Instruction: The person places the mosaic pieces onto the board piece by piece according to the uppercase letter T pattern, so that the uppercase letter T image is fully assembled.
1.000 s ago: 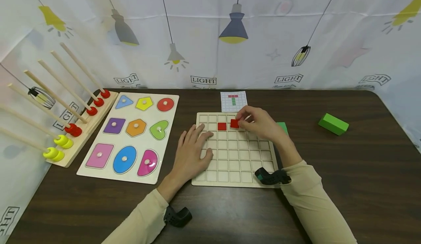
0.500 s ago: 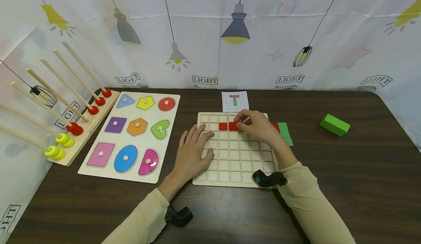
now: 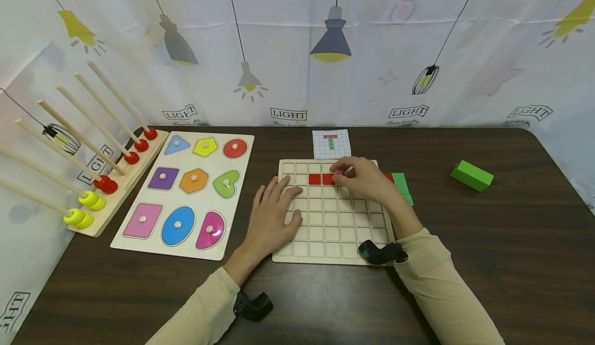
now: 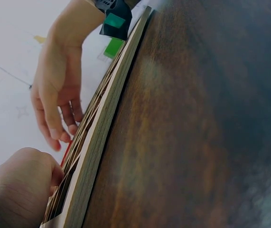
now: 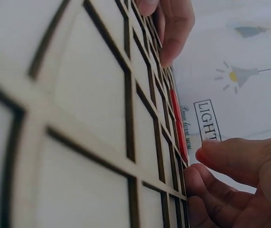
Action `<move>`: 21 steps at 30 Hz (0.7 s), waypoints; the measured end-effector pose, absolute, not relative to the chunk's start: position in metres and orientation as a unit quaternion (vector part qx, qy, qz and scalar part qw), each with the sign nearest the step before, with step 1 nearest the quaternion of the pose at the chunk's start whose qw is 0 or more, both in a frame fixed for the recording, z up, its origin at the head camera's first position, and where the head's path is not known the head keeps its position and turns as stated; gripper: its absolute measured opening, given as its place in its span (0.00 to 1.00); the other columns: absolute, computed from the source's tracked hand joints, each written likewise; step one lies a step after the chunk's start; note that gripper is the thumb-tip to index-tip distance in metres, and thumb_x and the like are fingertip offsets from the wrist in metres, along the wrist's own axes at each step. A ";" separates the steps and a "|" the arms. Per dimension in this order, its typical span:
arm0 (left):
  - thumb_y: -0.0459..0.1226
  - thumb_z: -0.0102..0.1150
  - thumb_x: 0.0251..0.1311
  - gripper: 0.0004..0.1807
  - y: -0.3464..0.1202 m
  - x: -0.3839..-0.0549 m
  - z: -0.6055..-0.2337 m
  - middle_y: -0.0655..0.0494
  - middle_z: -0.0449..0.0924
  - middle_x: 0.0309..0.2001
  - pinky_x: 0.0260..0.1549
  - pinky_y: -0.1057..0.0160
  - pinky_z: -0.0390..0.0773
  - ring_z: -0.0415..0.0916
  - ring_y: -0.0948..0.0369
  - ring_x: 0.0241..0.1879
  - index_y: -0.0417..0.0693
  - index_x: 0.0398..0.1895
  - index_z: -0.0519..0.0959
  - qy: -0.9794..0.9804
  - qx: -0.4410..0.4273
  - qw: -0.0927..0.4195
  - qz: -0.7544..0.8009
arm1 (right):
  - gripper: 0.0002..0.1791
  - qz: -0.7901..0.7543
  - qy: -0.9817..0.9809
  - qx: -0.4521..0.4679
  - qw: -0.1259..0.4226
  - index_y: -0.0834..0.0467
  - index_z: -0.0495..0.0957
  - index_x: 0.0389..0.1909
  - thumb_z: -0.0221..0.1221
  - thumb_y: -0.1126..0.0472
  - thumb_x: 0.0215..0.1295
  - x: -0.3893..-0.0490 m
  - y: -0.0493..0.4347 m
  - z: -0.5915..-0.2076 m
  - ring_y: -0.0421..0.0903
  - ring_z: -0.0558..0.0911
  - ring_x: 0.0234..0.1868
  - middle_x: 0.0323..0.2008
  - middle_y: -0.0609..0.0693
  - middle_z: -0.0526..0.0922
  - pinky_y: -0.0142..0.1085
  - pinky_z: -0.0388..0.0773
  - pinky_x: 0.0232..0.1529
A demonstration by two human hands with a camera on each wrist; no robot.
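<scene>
A wooden grid board (image 3: 316, 259) lies flat in front of the person. Two square red tiles sit side by side in its second row: the left red tile (image 3: 314, 179) and the right red tile (image 3: 328, 179). My right hand (image 3: 364, 179) is over the board with its fingertips at the right red tile, partly covering it. In the right wrist view the right thumb (image 5: 235, 156) stands apart from the fingers, and nothing shows pinched between them. With fingers spread, my left hand (image 3: 271, 218) rests on the board's left side.
Green tiles (image 3: 401, 184) lie beside the board's right edge, near a partly hidden red piece (image 3: 389, 177). A pattern card (image 3: 331, 144) is behind the board, a green block (image 3: 472, 175) far right. Leftward are a shape puzzle (image 3: 211, 252) and a peg stand (image 3: 118, 192).
My right hand has lowered the right red tile into the cell beside the first one and shifted slightly. The left hand stays in place on the board.
</scene>
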State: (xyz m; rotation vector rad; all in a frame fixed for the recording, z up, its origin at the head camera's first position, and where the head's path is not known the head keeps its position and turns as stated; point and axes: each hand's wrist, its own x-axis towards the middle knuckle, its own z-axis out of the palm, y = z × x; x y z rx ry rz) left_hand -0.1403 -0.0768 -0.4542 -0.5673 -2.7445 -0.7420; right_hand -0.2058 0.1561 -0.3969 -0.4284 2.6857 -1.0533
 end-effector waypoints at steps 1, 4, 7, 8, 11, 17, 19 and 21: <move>0.43 0.50 0.56 0.22 -0.077 -0.140 -0.454 0.51 0.64 0.68 0.67 0.41 0.51 0.54 0.48 0.71 0.57 0.55 0.74 -0.940 -0.194 0.121 -0.255 | 0.13 -0.360 0.915 -0.144 0.113 0.59 0.78 0.47 0.56 0.59 0.65 -0.206 0.157 -0.396 0.49 0.82 0.41 0.40 0.55 0.81 0.39 0.75 0.41; 0.42 0.51 0.56 0.21 -0.076 -0.141 -0.454 0.51 0.64 0.68 0.67 0.41 0.51 0.54 0.49 0.71 0.58 0.56 0.74 -0.939 -0.194 0.121 -0.255 | 0.13 -0.359 0.916 -0.141 0.107 0.59 0.78 0.47 0.55 0.59 0.65 -0.205 0.162 -0.394 0.50 0.82 0.41 0.41 0.55 0.82 0.40 0.76 0.41; 0.42 0.51 0.56 0.21 -0.076 -0.141 -0.453 0.52 0.64 0.68 0.68 0.41 0.50 0.55 0.49 0.71 0.58 0.56 0.74 -0.939 -0.195 0.122 -0.256 | 0.12 -0.352 0.920 -0.145 0.097 0.59 0.77 0.47 0.55 0.59 0.66 -0.206 0.169 -0.393 0.52 0.81 0.42 0.41 0.55 0.81 0.41 0.76 0.41; 0.42 0.51 0.56 0.21 -0.076 -0.141 -0.453 0.52 0.64 0.68 0.68 0.41 0.50 0.55 0.49 0.71 0.58 0.56 0.74 -0.939 -0.195 0.122 -0.255 | 0.13 -0.351 0.920 -0.145 0.095 0.59 0.77 0.47 0.55 0.59 0.66 -0.206 0.172 -0.393 0.52 0.81 0.42 0.41 0.56 0.81 0.41 0.77 0.41; 0.42 0.51 0.56 0.21 -0.076 -0.140 -0.453 0.51 0.64 0.68 0.68 0.41 0.50 0.54 0.49 0.71 0.58 0.56 0.74 -0.939 -0.195 0.121 -0.255 | 0.13 -0.349 0.921 -0.145 0.096 0.59 0.77 0.48 0.54 0.58 0.67 -0.207 0.181 -0.392 0.53 0.80 0.43 0.43 0.56 0.81 0.40 0.76 0.41; 0.42 0.51 0.56 0.21 -0.077 -0.140 -0.453 0.52 0.63 0.68 0.68 0.41 0.50 0.54 0.49 0.71 0.58 0.56 0.74 -0.940 -0.193 0.119 -0.254 | 0.15 -0.339 0.925 -0.140 0.096 0.59 0.76 0.51 0.52 0.56 0.68 -0.209 0.200 -0.389 0.51 0.79 0.40 0.43 0.55 0.79 0.38 0.75 0.39; 0.42 0.50 0.56 0.21 -0.077 -0.139 -0.453 0.52 0.63 0.68 0.68 0.41 0.50 0.54 0.49 0.71 0.58 0.56 0.74 -0.940 -0.193 0.118 -0.254 | 0.16 -0.330 0.929 -0.137 0.094 0.59 0.76 0.51 0.52 0.56 0.68 -0.209 0.206 -0.388 0.50 0.77 0.39 0.42 0.55 0.79 0.38 0.73 0.38; 0.42 0.50 0.56 0.21 -0.077 -0.139 -0.453 0.52 0.63 0.68 0.68 0.41 0.50 0.54 0.49 0.71 0.58 0.56 0.74 -0.940 -0.193 0.117 -0.254 | 0.16 -0.325 0.931 -0.134 0.095 0.59 0.76 0.51 0.53 0.55 0.68 -0.209 0.212 -0.387 0.50 0.75 0.39 0.42 0.56 0.79 0.38 0.73 0.38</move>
